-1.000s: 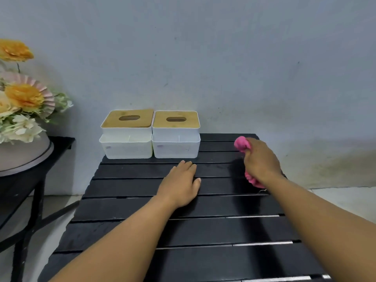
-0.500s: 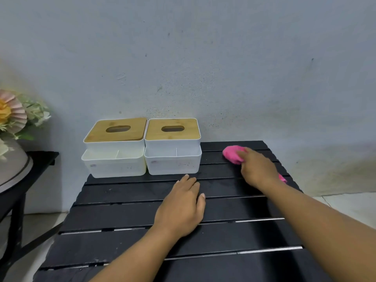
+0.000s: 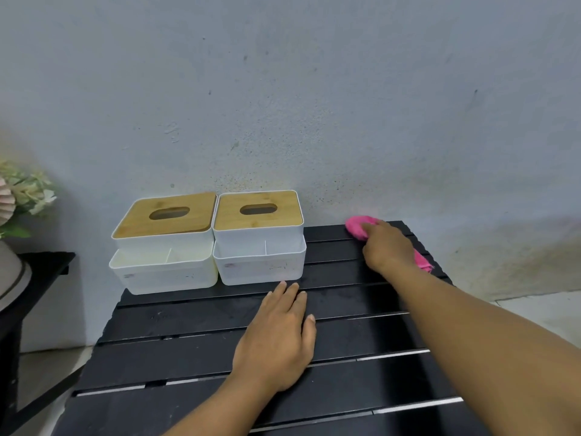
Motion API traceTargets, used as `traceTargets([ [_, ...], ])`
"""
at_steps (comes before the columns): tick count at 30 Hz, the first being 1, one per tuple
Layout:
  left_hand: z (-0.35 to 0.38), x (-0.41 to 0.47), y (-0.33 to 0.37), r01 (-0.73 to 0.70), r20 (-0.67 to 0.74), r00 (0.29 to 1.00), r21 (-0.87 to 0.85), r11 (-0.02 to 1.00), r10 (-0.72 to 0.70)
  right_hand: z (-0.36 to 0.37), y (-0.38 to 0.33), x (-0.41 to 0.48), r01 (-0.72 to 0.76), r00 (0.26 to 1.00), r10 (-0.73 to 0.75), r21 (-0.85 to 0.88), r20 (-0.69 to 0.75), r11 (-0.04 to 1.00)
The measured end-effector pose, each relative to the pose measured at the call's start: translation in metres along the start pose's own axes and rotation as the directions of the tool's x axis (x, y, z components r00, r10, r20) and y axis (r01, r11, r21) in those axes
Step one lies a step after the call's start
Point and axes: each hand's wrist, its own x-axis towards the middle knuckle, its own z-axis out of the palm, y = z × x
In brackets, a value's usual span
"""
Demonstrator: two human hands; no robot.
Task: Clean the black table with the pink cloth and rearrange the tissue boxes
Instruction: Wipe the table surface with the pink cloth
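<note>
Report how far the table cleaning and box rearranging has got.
Done: nothing plainly finished; no slat looks visibly cleaner. In hand: the right hand holds the pink cloth on the far right corner of the black table, the left hand rests flat mid-table. Left: both tissue boxes sit side by side at the far left, untouched.

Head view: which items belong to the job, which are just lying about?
Job: black table, pink cloth in the right hand, left tissue box, right tissue box, left hand flat on the table.
Lying about: artificial flowers, grey pot, side table.

Home: tissue boxes (image 3: 258, 247), flower arrangement (image 3: 30, 193), painted wall (image 3: 314, 89).
</note>
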Motion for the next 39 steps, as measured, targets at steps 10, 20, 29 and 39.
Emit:
traceTargets([
  [10, 0.001, 0.002, 0.0, 0.003, -0.008, 1.0, 0.004, 1.0, -0.003, 0.009, -0.009, -0.022, 0.387, 0.919, -0.384, -0.022, 0.09, 0.922],
  [20, 0.002, 0.001, 0.001, 0.009, -0.009, 1.0, 0.011, 1.0, -0.009, 0.004, -0.027, -0.032, 0.096, 0.995, -0.095, -0.052, 0.017, 0.994],
  [29, 0.001, 0.001, 0.001, 0.019, 0.011, 1.0, 0.002, 1.0, -0.019, -0.004, 0.019, -0.034, 0.065, 0.998, -0.063, -0.19, 0.017, 0.98],
  [39, 0.004, 0.001, -0.001, -0.001, 0.003, 1.0, 0.015, 1.0, 0.001, 0.012, -0.028, -0.078, 0.251, 0.967, -0.254, -0.146, 0.0, 0.957],
])
